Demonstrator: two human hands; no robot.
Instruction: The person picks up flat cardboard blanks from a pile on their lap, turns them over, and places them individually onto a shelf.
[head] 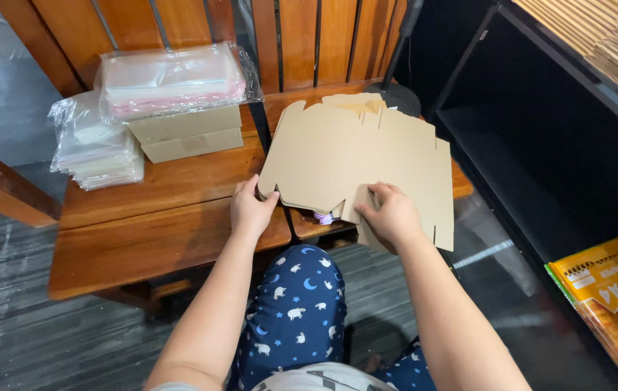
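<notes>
Head view: my left hand [251,208] pinches the near-left edge of the flat cardboard [356,163], and my right hand [393,213] presses down on its near-right flap. It lies across the bench [164,217] ahead of my knees, with bag stacks [171,80] well left.

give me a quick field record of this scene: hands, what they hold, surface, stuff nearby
left hand: grips left edge of flat brown die-cut cardboard box blank
right hand: presses the blank's lower flap
surface: brown wooden slatted bench
nearby: clear plastic bag stacks, small folded brown boxes
right side: black shelf, yellow paper pack
</notes>
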